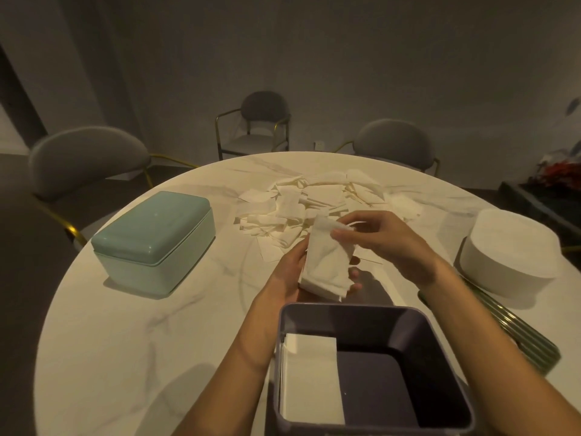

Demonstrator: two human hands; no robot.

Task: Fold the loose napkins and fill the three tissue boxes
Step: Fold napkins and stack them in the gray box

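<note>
A white napkin [327, 262] hangs above the table between both hands. My left hand [290, 269] holds its lower left side, fingertips showing under it. My right hand [386, 243] pinches its upper edge. A pile of loose napkins [314, 206] lies just beyond the hands. In front of me sits an open purple tissue box [418, 328] with a stack of folded napkins [311, 379] in its left half. A closed green tissue box [154, 240] stands at the left. A closed white tissue box [509, 253] stands at the right.
The round marble table [141, 341] carries everything. A dark ribbed lid [515, 338] lies at the right edge, under the white box. Three grey chairs [88, 158] stand around the far side.
</note>
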